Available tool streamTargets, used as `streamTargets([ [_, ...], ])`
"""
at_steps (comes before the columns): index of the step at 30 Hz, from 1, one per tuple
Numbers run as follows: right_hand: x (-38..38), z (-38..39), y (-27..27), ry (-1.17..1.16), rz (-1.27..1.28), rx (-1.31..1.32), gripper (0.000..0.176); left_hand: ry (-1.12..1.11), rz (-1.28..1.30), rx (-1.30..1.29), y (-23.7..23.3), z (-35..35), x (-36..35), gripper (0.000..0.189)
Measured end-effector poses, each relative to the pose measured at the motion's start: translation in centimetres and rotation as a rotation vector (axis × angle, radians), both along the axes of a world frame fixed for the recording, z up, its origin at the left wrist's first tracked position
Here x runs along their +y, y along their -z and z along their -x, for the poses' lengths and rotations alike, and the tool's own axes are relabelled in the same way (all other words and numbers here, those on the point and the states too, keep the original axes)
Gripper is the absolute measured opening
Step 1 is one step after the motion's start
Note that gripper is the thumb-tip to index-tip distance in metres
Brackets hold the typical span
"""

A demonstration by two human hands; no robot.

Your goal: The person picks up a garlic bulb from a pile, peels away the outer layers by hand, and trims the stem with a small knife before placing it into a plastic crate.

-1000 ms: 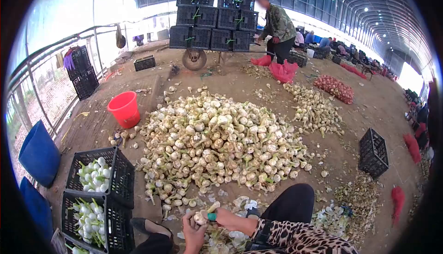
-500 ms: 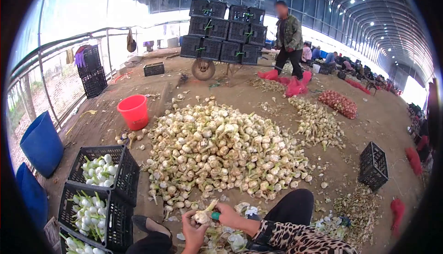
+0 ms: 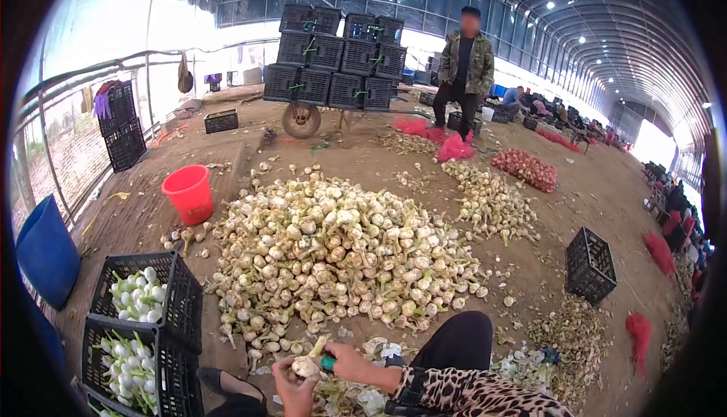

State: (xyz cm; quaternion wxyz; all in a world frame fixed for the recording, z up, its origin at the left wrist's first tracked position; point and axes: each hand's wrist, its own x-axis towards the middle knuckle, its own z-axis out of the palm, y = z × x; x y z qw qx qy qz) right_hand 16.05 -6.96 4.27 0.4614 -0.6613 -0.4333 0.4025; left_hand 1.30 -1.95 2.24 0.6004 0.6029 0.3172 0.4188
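Note:
My left hand is closed around a garlic bulb with its stem pointing up and to the right. Against the bulb's right side, my right hand grips a small green-handled tool; its working end is hidden. Just beyond both hands rises a large heap of untrimmed garlic bulbs. Loose garlic skins lie below and around my hands. To the left, clean white bulbs fill part of a black crate, and more white bulbs with green stems sit in the crate nearer me.
A red bucket and blue tubs stand at left. One black crate is at right. Behind the heap, a cart carries stacked crates, and a person stands beside red net bags.
The view has shifted, so the scene sits farther left and my hands lower. The person by the cart has turned to face me. Both hands keep their holds on bulb and tool.

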Motion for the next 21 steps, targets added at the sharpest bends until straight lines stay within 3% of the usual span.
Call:
streamTargets([
  [1,-0.1,0.1,0.1,0.001,-0.057,0.036,0.023,0.040,0.214,-0.085,0.3,0.3,0.2,0.042],
  [3,-0.1,-0.4,0.9,-0.008,-0.226,-0.132,0.027,0.116,0.644,-0.248,0.3,0.7,0.5,0.034],
  [4,0.0,-0.7,1.5,-0.013,-0.310,-0.216,0.029,0.128,0.712,-0.349,-0.4,0.4,0.3,0.031],
  [7,0.4,-1.0,2.9,0.024,-0.207,-0.013,0.028,0.135,0.895,-0.363,-0.8,0.1,0.7,0.032],
  [10,0.0,-0.6,1.7,-0.006,-0.164,-0.391,0.029,0.063,0.631,-0.273,0.7,-0.6,0.3,0.030],
  [11,0.0,-0.5,1.9,0.004,-0.215,-0.393,0.029,0.058,0.509,-0.229,1.6,-0.6,0.3,0.030],
  [13,0.0,0.0,2.8,0.022,-0.317,-0.394,0.029,0.050,0.570,-0.252,1.2,-0.3,0.4,0.032],
  [16,0.2,0.1,3.3,0.133,-0.297,0.079,0.030,0.049,0.786,-0.338,0.9,0.1,0.7,0.039],
  [21,-0.1,-1.2,1.8,-0.023,-0.101,0.490,0.031,0.169,0.810,-0.361,1.2,0.8,1.0,0.043],
])
